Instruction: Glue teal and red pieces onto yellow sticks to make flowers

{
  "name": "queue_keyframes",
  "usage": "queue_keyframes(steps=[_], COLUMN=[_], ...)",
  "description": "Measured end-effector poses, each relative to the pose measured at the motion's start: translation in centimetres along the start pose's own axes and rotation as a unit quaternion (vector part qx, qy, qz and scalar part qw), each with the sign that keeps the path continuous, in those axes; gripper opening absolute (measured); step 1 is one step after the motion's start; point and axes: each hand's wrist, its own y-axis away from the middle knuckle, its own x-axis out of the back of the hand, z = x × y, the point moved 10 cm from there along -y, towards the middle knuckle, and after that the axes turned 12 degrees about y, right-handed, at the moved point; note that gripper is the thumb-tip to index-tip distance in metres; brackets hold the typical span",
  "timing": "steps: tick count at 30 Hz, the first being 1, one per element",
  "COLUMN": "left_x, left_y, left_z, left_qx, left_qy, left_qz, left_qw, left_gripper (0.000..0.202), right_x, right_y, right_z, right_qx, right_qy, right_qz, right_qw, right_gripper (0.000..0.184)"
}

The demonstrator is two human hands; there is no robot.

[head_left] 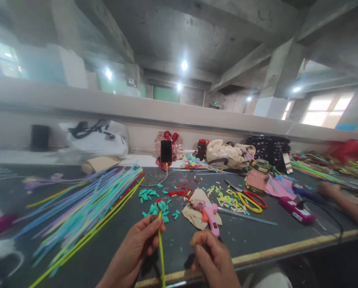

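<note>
My left hand [147,236] pinches a yellow-green pipe cleaner [162,260] near its top, where a small red piece [159,202] shows above the fingertips. The stem hangs down past the table edge. My right hand [210,256] is beside it with curled fingers; whether something small is between them is hidden. Just beyond the right hand, a pink glue gun [212,220] lies on a beige cloth [193,216]. Short teal pieces [149,195] are heaped behind my left hand. Red pieces [181,193] and pale yellow pieces [231,200] lie scattered farther back.
Long coloured pipe cleaners [86,216] cover the left side. Scissors [251,200], a jar [257,176] and a magenta device [297,210] with a black cord sit to the right. A phone [166,151] stands at the back. Another person's arm [347,202] reaches in at right.
</note>
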Motion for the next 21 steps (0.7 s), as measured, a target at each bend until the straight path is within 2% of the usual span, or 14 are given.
queue_keyframes(steps=[4, 8, 10, 12, 13, 17, 19, 21], left_x=[0.0, -0.2, -0.1, 0.2, 0.3, 0.0, -0.3, -0.3], left_y=[0.2, 0.2, 0.2, 0.1, 0.1, 0.4, 0.7, 0.9], left_z=[-0.4, -0.7, -0.9, -1.0, -1.1, -1.1, -0.9, -0.8], left_qx=[0.008, 0.007, 0.006, 0.003, 0.002, -0.005, -0.014, -0.024], left_qy=[0.003, -0.027, -0.03, -0.028, -0.03, -0.046, -0.053, -0.054], left_qz=[0.002, -0.018, -0.023, -0.013, -0.007, 0.001, 0.01, 0.026], left_qw=[1.0, 0.999, 0.999, 1.0, 1.0, 0.999, 0.998, 0.998], left_gripper=[0.019, 0.022, 0.022, 0.022, 0.022, 0.023, 0.023, 0.023], right_x=[0.5, 0.4, 0.6, 2.1, 3.6, 8.8, 10.3, 10.8], right_y=[0.2, -0.8, -1.6, -3.2, -4.3, -8.7, -10.4, -11.5], right_z=[0.1, -1.8, -2.7, -2.9, -2.1, 0.7, 2.4, 4.3], right_qx=[0.014, 0.059, 0.097, 0.113, 0.072, -0.018, -0.056, -0.09], right_qy=[0.092, 0.198, 0.277, 0.386, 0.459, 0.559, 0.599, 0.626], right_qz=[-0.007, -0.047, -0.066, -0.046, -0.027, 0.005, 0.003, -0.013], right_qw=[0.996, 0.977, 0.954, 0.915, 0.885, 0.829, 0.799, 0.774], right_gripper=[0.005, 0.011, 0.016, 0.02, 0.023, 0.025, 0.023, 0.021])
